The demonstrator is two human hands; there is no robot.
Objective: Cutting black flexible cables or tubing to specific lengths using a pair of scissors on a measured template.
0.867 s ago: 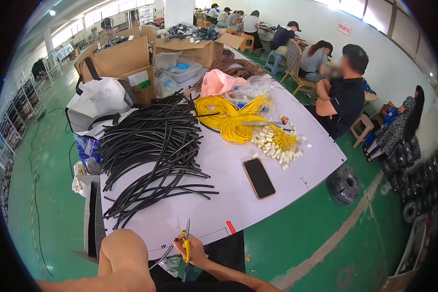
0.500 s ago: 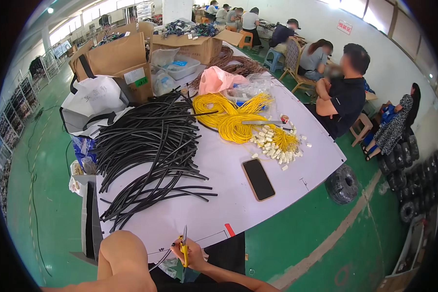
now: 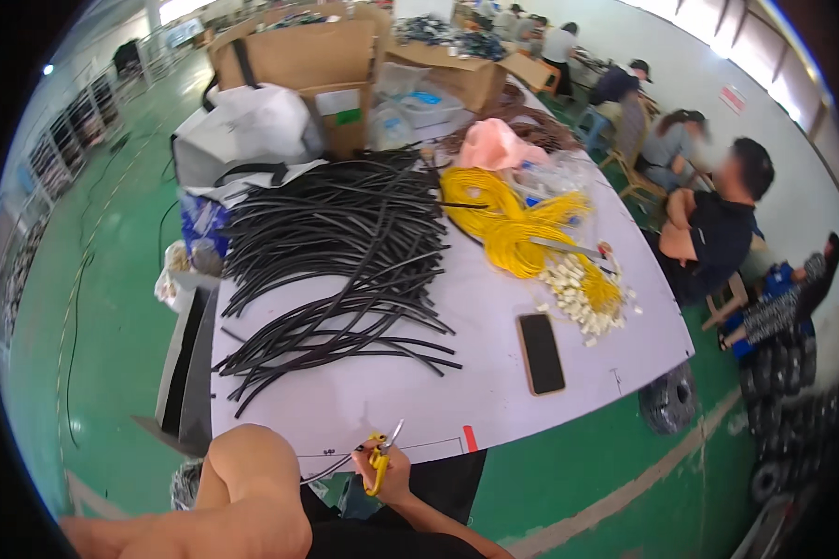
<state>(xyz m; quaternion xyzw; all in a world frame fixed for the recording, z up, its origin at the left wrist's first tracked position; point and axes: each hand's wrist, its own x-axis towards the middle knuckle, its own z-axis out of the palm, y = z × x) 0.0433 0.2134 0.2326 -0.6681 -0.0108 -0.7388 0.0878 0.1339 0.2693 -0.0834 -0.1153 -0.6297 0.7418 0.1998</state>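
Note:
My right hand [image 3: 391, 475] is closed around small yellow-handled scissors [image 3: 379, 466] at the near edge of the table, their blades pointing up and to the right. A thin black cable [image 3: 331, 467] runs from the lower left up to the fingers of that hand. Whether the fingers also pinch it, I cannot tell. At the lower left, bare bent limbs [image 3: 252, 456] of mine fill the view, and my left hand does not show. Beyond lies a large heap of cut black cables [image 3: 345, 242] on the white tabletop [image 3: 401, 391].
A phone [image 3: 541, 354] lies right of the cables, near yellow wire bundles [image 3: 508, 238] with white connectors [image 3: 578, 298]. Cardboard boxes [image 3: 294, 70] and a white bag [image 3: 252, 130] stand behind. A person with folded arms [image 3: 718, 219] sits at the right; a black coil [image 3: 669, 401] lies on the floor.
The view has shifted, so the table and its contents sit further right and lower. My right hand still holds the scissors, now tilted more to the right, with the cable beside its fingers.

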